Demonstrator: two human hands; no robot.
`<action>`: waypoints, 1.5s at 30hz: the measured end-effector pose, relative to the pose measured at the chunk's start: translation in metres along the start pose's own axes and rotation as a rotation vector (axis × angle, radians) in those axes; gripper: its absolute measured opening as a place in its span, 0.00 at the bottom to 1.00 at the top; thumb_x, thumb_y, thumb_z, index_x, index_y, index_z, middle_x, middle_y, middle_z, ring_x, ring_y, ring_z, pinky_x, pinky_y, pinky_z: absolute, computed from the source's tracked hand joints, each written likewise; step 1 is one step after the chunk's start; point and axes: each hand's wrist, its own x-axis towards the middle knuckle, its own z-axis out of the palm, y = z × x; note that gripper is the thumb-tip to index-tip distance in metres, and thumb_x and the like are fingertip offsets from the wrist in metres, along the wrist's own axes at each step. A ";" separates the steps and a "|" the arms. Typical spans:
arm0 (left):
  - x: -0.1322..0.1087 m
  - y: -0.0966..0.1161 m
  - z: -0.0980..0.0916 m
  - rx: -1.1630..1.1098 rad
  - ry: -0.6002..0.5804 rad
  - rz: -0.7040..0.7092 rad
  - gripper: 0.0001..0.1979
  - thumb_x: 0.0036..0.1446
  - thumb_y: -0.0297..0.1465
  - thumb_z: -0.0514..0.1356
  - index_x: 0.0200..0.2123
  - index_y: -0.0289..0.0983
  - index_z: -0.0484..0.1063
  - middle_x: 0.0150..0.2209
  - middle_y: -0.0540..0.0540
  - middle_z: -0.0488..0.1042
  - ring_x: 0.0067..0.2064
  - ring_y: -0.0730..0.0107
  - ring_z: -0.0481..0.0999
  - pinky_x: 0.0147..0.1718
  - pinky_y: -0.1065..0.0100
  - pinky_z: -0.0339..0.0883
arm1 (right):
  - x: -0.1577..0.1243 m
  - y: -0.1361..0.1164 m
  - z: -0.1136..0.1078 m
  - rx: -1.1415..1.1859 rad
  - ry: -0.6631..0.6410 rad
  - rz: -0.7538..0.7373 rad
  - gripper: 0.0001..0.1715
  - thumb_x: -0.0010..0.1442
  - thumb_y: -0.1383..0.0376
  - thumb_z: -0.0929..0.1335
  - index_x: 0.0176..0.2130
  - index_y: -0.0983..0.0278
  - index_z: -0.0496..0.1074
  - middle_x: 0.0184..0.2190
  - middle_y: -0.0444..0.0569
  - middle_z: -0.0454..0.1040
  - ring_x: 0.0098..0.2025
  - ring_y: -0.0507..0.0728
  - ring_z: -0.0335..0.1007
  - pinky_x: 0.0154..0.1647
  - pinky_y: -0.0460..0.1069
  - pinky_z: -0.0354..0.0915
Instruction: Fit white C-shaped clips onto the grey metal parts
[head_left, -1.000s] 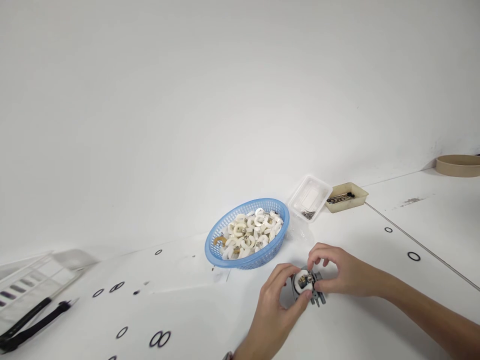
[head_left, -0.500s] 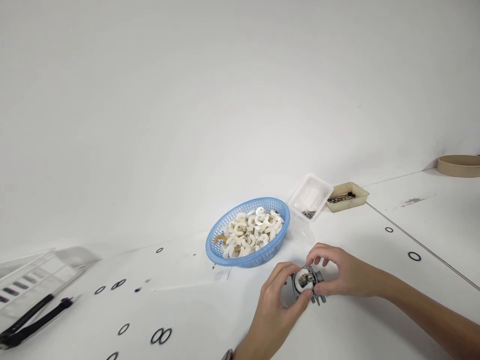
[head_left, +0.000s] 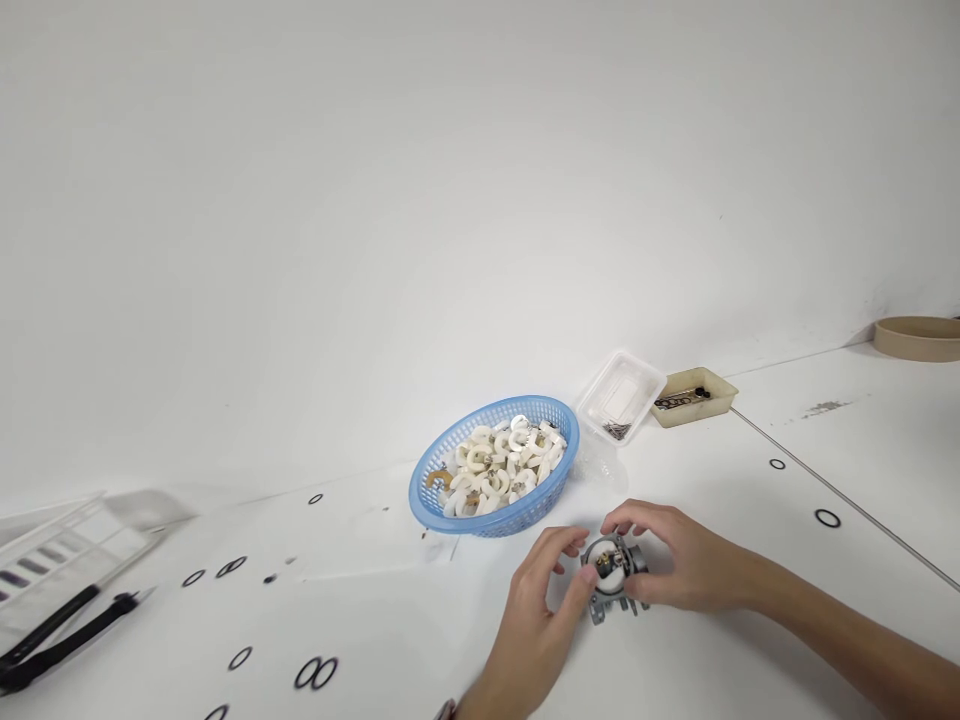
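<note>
Presently I log: small metal assembly (head_left: 611,578), low at the surface (head_left: 390,620), near the blue basket (head_left: 487,525). Left hand (head_left: 536,620) and right hand (head_left: 675,565) both pinch it. Fitting stage, I judge; next calls for steady, fine alignment.

Single head-worn view, facing forward and down, close over white table (head_left: 750,640)

Two bare hands show, the left hand (head_left: 536,615) and the right hand (head_left: 682,568), each on a bare, sleeveless forearm with slender fingers. At the left wrist a sliver of a band (head_left: 447,708) meets the bottom edge, its kind unclear
</note>
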 end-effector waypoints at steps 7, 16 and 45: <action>-0.001 0.007 0.002 0.044 -0.035 0.021 0.16 0.55 0.32 0.65 0.49 0.42 0.75 0.45 0.44 0.78 0.45 0.57 0.78 0.42 0.59 0.71 | 0.000 0.004 -0.004 -0.007 0.048 -0.065 0.12 0.53 0.67 0.72 0.40 0.58 0.73 0.49 0.47 0.74 0.52 0.60 0.70 0.54 0.54 0.65; 0.001 0.006 0.002 0.046 -0.028 0.041 0.16 0.55 0.31 0.65 0.48 0.43 0.76 0.45 0.44 0.79 0.44 0.57 0.78 0.40 0.60 0.73 | 0.001 0.007 -0.003 -0.005 0.061 -0.084 0.10 0.54 0.68 0.72 0.39 0.58 0.74 0.47 0.47 0.75 0.49 0.60 0.71 0.51 0.53 0.67; -0.003 -0.010 -0.002 -0.021 0.025 -0.008 0.16 0.71 0.43 0.53 0.52 0.43 0.74 0.46 0.43 0.78 0.49 0.54 0.75 0.46 0.58 0.70 | 0.005 0.009 0.013 -0.066 0.011 -0.063 0.36 0.47 0.64 0.77 0.55 0.60 0.71 0.46 0.48 0.73 0.48 0.62 0.70 0.50 0.54 0.66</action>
